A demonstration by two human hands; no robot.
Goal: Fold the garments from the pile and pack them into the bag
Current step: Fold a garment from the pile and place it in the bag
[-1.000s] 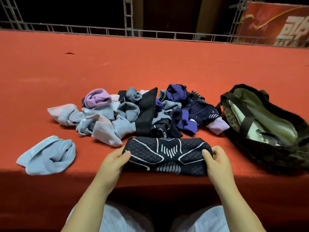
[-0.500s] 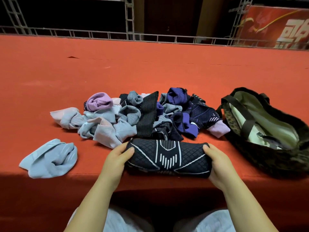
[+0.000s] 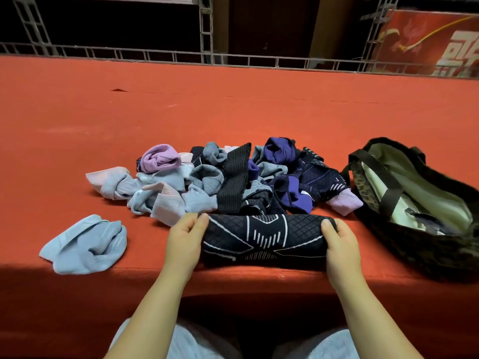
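Note:
A black garment with white line patterns (image 3: 264, 239) lies folded near the front edge of the red table (image 3: 233, 110). My left hand (image 3: 185, 239) grips its left end and my right hand (image 3: 339, 244) grips its right end, thumbs on top. Just behind it sits the pile of garments (image 3: 233, 177), a jumble of grey, pale blue, purple, pink and black pieces. The dark patterned bag (image 3: 414, 244) lies open at the right, showing a pale lining and something dark inside.
A pale blue garment (image 3: 85, 244) lies by itself at the front left. Behind the pile stretches bare red tabletop up to a metal truss rail (image 3: 233, 59). My knees show below the table edge.
Both hands folded the black garment's near part away from me, making it narrower and thicker. It now lies close against the pile. The hands keep hold of its ends.

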